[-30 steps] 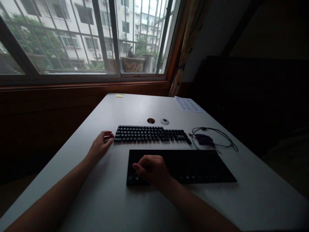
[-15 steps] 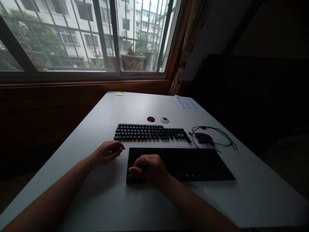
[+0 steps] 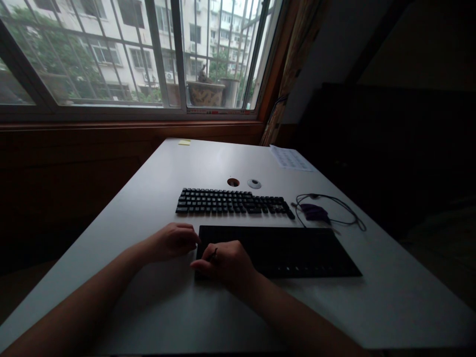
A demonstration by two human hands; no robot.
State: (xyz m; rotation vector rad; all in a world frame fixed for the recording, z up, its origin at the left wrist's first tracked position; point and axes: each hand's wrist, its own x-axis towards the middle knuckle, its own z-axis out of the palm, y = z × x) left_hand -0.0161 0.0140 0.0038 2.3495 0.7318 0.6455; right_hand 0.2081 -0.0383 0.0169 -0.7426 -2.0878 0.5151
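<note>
A black keyboard base (image 3: 290, 250) lies flat on the white desk (image 3: 156, 307), with small light marks along its front row. My right hand (image 3: 226, 260) is closed over its left end, the fingers wrapped round a small dark tool (image 3: 213, 254) that looks like a keycap puller. Most of that tool is hidden by the fingers. At the keyboard's left edge is my left hand (image 3: 176, 242), its fingers curled in close beside the right hand. Shadow hides what its fingertips hold, if anything. Behind the base, loose black keycaps (image 3: 219, 202) stand in rows in a keyboard layout.
A looped black cable (image 3: 347, 206) and a dark purple cloth-like item (image 3: 314, 212) lie right of the keycaps. Farther back are a round desk hole (image 3: 233, 182), its light cover ring (image 3: 254, 184), a printed sheet (image 3: 292, 158) and a yellow note (image 3: 184, 142). A barred window (image 3: 122, 54) stands beyond.
My left hand has moved right to the keyboard's left edge, and its fingers have drawn in. My right hand has shifted slightly left with the tool. The keycaps stay put.
</note>
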